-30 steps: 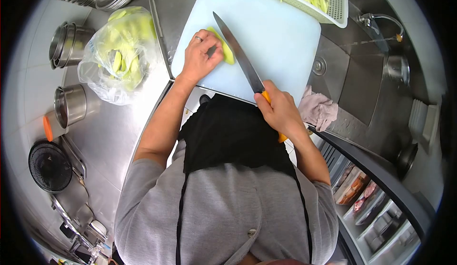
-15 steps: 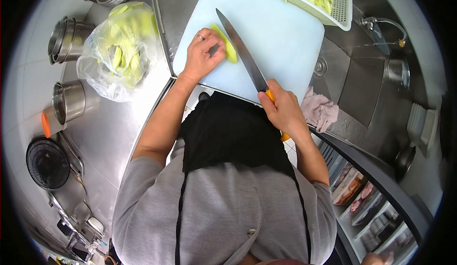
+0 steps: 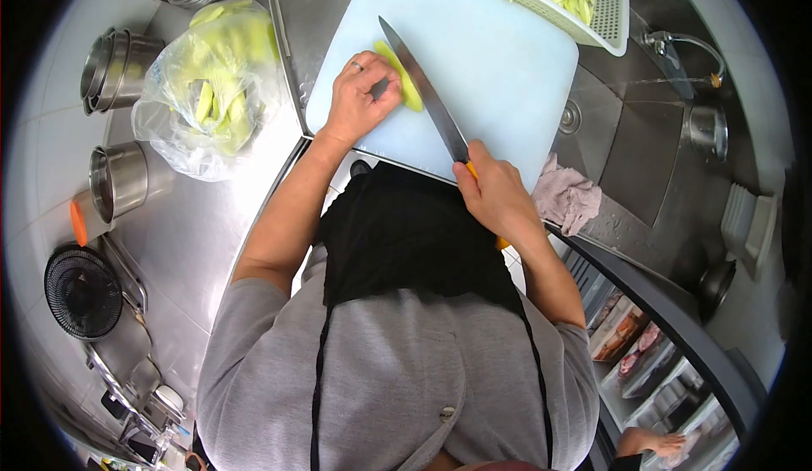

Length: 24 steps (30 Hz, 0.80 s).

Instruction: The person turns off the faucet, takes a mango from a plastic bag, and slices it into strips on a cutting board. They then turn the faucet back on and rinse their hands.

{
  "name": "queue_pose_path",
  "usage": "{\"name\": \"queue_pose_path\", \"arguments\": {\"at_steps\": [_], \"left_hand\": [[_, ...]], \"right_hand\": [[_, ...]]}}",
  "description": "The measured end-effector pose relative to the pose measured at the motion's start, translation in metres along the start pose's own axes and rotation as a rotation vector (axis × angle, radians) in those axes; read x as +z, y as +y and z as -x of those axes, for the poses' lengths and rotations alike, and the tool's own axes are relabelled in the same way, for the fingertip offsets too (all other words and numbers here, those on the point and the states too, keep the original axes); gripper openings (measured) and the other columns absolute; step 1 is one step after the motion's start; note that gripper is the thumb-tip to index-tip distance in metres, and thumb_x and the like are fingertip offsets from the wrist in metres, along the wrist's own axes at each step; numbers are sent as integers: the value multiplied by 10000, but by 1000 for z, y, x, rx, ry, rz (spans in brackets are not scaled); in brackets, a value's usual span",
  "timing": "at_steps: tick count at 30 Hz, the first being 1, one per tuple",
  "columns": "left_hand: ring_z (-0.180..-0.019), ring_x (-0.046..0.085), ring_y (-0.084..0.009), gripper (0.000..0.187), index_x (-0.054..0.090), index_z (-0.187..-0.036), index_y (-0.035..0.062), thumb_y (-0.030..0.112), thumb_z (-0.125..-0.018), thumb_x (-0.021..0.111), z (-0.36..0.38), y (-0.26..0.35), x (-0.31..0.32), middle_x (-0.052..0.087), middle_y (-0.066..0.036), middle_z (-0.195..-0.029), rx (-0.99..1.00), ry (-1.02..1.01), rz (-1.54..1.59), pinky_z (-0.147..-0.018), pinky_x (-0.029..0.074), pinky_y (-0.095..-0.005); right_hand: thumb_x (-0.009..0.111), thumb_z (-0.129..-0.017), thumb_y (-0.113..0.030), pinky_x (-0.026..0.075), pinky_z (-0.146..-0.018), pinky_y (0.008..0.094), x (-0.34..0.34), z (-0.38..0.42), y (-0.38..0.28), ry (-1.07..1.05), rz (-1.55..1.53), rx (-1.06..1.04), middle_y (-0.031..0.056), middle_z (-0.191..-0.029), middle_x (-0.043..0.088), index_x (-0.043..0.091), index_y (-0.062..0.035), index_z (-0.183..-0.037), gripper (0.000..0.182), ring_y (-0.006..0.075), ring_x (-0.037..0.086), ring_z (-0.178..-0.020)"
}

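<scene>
On the pale blue cutting board (image 3: 499,65) lies a long, light green vegetable piece (image 3: 410,92). My left hand (image 3: 364,95) holds it down with curled fingers and covers part of its left side. In my right hand (image 3: 499,190) is a kitchen knife (image 3: 429,90) with a long blade and a yellow-orange handle, my fingers wrapped round the grip. The blade slants up and left across the board, close along the right edge of the vegetable piece, its tip pointing away from me.
A white perforated basket (image 3: 611,14) of cut green strips stands beyond the board. Left, a clear plastic bag (image 3: 211,103) holds more green pieces. A sink (image 3: 647,154) with running tap (image 3: 689,40) and a crumpled cloth (image 3: 568,196) are right. Another person's hand (image 3: 660,442) reaches over the open drawer's containers.
The knife and my right hand have shifted slightly left, bringing the blade nearer the vegetable piece. My left hand stays put. At lower right, the other person's hand has come further into view.
</scene>
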<state>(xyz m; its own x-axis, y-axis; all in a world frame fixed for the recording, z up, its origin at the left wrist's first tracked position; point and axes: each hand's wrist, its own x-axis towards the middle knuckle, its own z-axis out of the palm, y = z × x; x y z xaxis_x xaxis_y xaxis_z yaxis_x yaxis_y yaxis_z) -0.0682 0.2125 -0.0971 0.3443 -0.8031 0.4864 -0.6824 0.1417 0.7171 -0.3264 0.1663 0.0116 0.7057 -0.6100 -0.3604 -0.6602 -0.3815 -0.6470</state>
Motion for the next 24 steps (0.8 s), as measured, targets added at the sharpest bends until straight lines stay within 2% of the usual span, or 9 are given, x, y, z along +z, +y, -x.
{"name": "queue_pose_path", "arguments": {"at_steps": [18,21,24], "left_hand": [[-813,703,-256,89,714,-839,34,4,-767,756,1,9,-1,717,-87,-877,-75,54,86,-736,580,-358],[-801,697,-252,91,709,-840,33,0,-768,753,1,11,-1,711,-85,-875,-79,50,90,-722,578,-352],[-795,693,-250,90,703,-842,34,-1,-772,747,1,10,-1,705,-81,-875,-72,51,87,-708,577,-347]], "right_hand": [[563,-1016,-140,473,-692,647,20,-62,-12,61,10,-77,309,-723,641,500,45,-970,200,559,623,-716],[569,-1018,-170,468,-681,610,28,-71,-8,116,31,-130,277,-708,638,480,25,-962,222,532,628,-716],[571,-1016,-170,468,-700,617,28,-70,-9,112,25,-108,288,-733,646,483,28,-967,222,537,631,-741]]}}
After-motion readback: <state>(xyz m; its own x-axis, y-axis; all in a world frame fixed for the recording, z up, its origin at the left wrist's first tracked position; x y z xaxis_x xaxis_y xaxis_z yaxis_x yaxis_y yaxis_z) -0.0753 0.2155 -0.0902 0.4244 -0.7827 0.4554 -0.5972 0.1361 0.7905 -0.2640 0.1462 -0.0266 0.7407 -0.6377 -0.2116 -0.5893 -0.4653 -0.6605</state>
